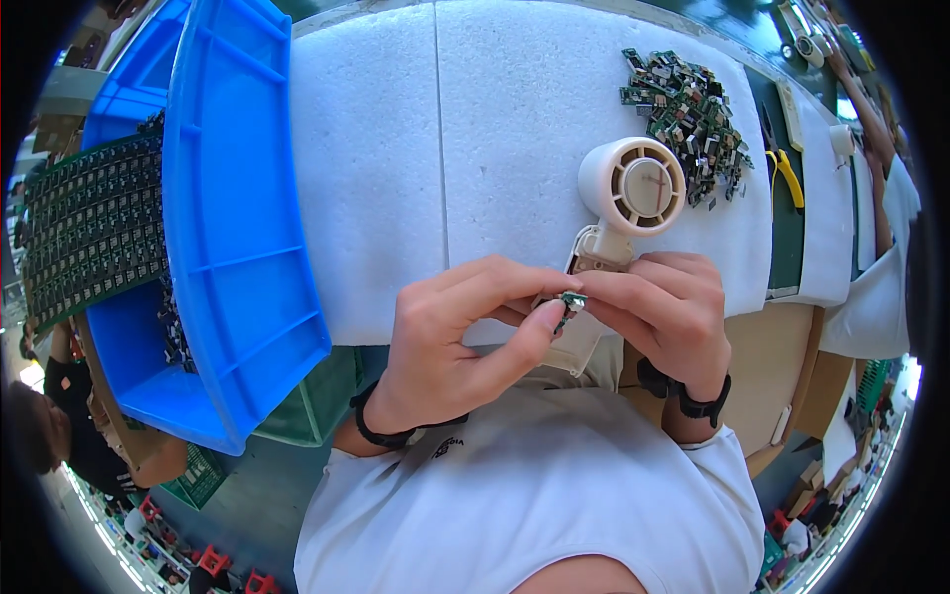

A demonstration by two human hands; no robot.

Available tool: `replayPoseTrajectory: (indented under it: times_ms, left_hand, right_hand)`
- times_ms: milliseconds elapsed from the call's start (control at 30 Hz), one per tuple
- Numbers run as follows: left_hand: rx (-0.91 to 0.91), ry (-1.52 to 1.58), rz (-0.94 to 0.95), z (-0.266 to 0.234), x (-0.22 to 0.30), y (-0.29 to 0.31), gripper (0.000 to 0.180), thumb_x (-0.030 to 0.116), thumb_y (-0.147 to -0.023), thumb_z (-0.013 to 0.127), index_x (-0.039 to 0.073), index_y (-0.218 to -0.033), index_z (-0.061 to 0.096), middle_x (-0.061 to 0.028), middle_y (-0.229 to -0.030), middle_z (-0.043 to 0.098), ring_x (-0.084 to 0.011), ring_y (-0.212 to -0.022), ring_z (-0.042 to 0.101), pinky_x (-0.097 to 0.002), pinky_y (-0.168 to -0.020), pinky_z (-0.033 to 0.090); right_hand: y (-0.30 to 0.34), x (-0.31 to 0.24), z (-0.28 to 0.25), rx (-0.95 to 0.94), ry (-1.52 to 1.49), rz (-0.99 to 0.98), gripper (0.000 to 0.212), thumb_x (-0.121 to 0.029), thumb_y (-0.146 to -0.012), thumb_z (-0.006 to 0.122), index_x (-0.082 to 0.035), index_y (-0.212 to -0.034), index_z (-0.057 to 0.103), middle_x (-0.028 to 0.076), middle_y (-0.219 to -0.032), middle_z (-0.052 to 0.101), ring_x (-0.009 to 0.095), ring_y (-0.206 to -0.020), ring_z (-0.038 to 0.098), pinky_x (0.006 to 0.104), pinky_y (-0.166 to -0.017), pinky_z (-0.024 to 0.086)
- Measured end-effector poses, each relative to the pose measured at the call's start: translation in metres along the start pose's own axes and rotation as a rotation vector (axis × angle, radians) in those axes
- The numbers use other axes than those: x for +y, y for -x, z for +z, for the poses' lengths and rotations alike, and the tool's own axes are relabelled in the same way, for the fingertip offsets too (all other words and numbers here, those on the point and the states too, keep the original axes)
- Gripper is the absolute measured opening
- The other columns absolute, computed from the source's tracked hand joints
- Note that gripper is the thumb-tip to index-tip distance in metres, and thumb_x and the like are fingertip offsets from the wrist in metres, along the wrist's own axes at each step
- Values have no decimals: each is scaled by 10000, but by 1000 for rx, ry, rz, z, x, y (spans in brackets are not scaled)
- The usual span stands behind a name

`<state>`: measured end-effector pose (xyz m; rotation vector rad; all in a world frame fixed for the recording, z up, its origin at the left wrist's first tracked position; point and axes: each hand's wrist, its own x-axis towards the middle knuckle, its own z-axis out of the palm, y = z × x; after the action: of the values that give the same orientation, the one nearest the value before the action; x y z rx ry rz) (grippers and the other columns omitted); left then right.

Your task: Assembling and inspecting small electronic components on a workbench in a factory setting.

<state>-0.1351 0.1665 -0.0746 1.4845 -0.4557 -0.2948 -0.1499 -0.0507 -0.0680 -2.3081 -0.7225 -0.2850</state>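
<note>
Between the thumb and forefinger of my left hand [465,342] is a small green circuit board [569,305] with a shiny metal part. My right hand [663,312] is closed, its fingertips meeting the left ones at the board's edge; what they pinch is hidden. A cream handheld fan [633,188] lies just beyond and under both hands, its round head pointing away from me. Its handle looks opened near the neck, and a pale handle part [574,354] shows below my fingers.
White foam sheets [371,148] cover the table. A heap of small circuit boards [688,114] lies at the far right, with yellow-handled pliers [787,178] beyond. A blue crate [237,218] stands at left beside large board panels [94,223]. A cardboard box [772,371] is at right; other people are nearby.
</note>
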Motion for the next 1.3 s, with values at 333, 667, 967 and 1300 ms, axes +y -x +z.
replayPoseTrajectory:
  times_ms: [333, 667, 967, 1300]
  left_hand:
    - [156, 225, -22, 6, -5, 4, 225, -87, -894, 584, -41, -1100, 663, -126, -972, 690, -153, -806, 710, -258, -704, 579]
    - [296, 155, 118, 11, -12, -1, 214, -49, -950, 527, -46, -1157, 581, -170, -1033, 640, -214, -790, 692, -318, -689, 579]
    - [213, 283, 95, 2, -15, -1, 251, -116, -924, 546, -57, -1165, 589, -148, -1131, 604, -185, -890, 682, -284, -776, 579]
    - [246, 129, 46, 8, -12, -3, 262, -90, -927, 578, -54, -1185, 607, -136, -1113, 644, -172, -873, 691, -279, -760, 576]
  right_hand:
    - [-17, -9, 11, 291, 33, 107, 258, -80, -738, 820, -69, -975, 717, 19, -633, 621, 104, -463, 496, 238, -456, 369]
    - [-8, -11, 0, 139, -93, 241, 291, -51, -722, 792, -97, -1005, 747, -22, -542, 501, 78, -436, 421, 243, -429, 304]
    - [-15, -8, 8, 140, -36, 140, 214, -26, -729, 753, -102, -930, 747, -9, -548, 545, 101, -424, 444, 263, -424, 320]
    - [-17, -13, 4, 113, -138, 314, 152, -21, -748, 732, -86, -886, 728, -26, -524, 488, 65, -423, 395, 254, -430, 273]
